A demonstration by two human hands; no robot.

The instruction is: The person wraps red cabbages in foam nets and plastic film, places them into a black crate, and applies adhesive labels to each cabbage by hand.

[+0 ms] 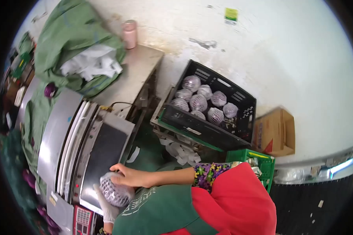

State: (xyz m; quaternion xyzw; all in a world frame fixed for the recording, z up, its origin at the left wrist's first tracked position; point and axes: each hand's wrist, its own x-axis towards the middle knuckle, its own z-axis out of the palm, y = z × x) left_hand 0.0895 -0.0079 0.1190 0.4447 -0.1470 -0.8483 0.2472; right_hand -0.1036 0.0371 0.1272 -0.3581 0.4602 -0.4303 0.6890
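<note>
A round purple cabbage in a white foam net (115, 191) is held between my two hands, over the lower end of the wrapping machine's dark plate (106, 147). My right hand (130, 176), bare, lies over its upper side with the fingers curled onto it. Below and to the left, my left hand (107, 206) wears a pale glove. Its fingers press along the cabbage's side, and part of that hand is hidden behind the cabbage. A red keypad (83, 219) sits close to the left hand.
A black crate (208, 131) holds several netted cabbages (199, 102). Beside it are a cardboard box (276, 131) and a green crate (267, 166). A green sack (72, 35) and a pink bottle (130, 34) stand on a metal table (143, 58). White strips (182, 152) lie below.
</note>
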